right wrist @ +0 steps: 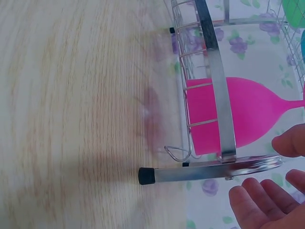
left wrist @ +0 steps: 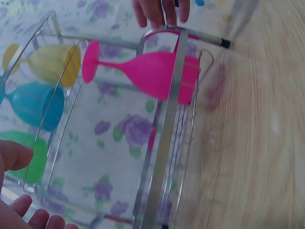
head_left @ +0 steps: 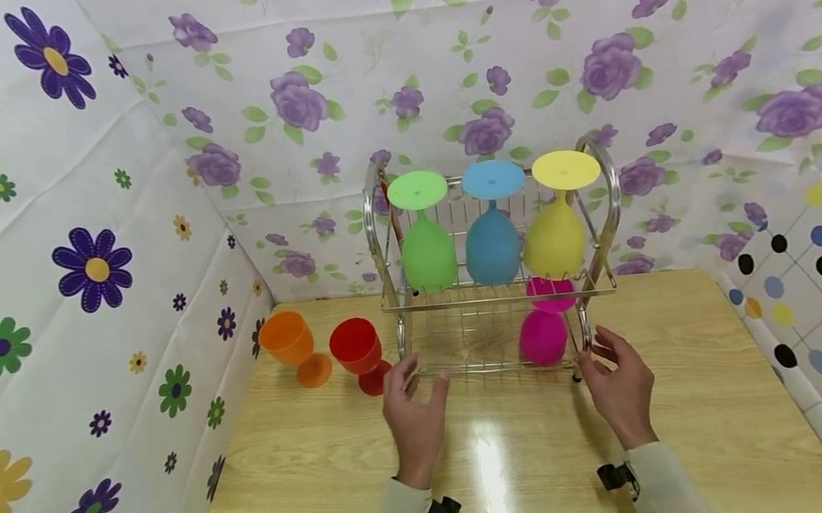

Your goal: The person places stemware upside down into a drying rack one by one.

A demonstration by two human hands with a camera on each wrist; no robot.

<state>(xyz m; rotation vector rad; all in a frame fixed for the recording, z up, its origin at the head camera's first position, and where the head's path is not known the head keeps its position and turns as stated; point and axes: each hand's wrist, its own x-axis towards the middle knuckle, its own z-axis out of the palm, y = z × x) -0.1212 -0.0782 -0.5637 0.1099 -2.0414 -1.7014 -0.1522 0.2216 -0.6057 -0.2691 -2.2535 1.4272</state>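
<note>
A two-tier metal dish rack [head_left: 499, 301] stands on the table against the back cloth. Upside down on its upper tier are a green goblet [head_left: 429, 256], a blue goblet [head_left: 493, 250] and a yellow goblet [head_left: 554, 241]. On the lower tier, at the right, a pink goblet [head_left: 544, 339] is also inverted. My left hand [head_left: 415, 423] is at the rack's lower left corner, thumb and fingers spread. At the lower right, my right hand [head_left: 623, 391] is beside the rack leg [right wrist: 217, 170], thumb apart from the fingers. Whether either hand touches the frame I cannot tell.
To the rack's left, an orange goblet [head_left: 287, 339] and a red goblet [head_left: 356, 345] stand upright on the wooden table [head_left: 313, 472]. Flowered cloth [head_left: 365, 87] hangs behind; patterned cloths close off the left and right sides.
</note>
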